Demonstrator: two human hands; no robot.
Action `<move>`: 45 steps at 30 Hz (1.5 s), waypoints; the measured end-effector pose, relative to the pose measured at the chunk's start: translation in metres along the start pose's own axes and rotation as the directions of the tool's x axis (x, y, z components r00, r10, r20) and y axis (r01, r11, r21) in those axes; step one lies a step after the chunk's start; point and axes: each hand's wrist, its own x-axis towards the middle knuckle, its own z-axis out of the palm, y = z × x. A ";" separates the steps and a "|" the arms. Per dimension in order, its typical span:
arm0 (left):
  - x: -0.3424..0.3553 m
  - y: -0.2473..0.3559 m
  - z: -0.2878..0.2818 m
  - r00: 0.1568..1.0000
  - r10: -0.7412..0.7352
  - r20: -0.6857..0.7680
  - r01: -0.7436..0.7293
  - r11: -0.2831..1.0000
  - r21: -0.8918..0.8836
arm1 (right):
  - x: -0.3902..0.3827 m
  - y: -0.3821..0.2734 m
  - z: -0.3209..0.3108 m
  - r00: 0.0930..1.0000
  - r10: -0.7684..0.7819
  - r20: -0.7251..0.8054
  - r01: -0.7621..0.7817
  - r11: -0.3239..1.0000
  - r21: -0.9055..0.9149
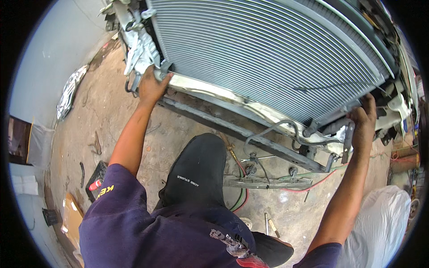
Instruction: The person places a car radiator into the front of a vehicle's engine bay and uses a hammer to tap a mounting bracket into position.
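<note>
A large silver finned car radiator (268, 53) fills the upper view in the open front end of a car. A scratched white crossmember (210, 90) runs along its lower edge. My left hand (153, 85) is closed around the crossmember's left end, thumb on top and other fingers partly hidden. Crumpled silver sheet metal (142, 49) is just above it. On the other side, my right hand (365, 115) curls in at the radiator's lower right corner, beside a dark bracket (348, 140); what its fingers grip is hidden. A black hose (268, 129) loops between the hands.
A dark metal bar (232, 129) spans below the crossmember. On the concrete floor lie a loose grey bar (268, 182), red and green hoses (243, 196), hand tools (270, 223) and a black tray (94, 181). A white plastic-covered object (380, 223) stands at right, a wall (49, 58) at left.
</note>
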 end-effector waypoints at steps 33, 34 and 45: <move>0.049 -0.005 0.041 0.846 0.504 -0.172 -0.452 0.850 0.271 | -0.001 0.001 0.011 0.995 0.003 -0.098 0.012 0.989 0.147; 0.048 -0.009 0.044 0.860 0.486 -0.153 -0.430 0.853 0.295 | -0.001 0.003 0.010 0.997 -0.002 -0.081 0.013 0.990 0.141; 0.080 0.202 -0.114 0.573 0.745 -0.342 -0.720 0.657 0.226 | 0.003 0.012 0.001 0.996 -0.022 -0.081 0.025 0.999 0.028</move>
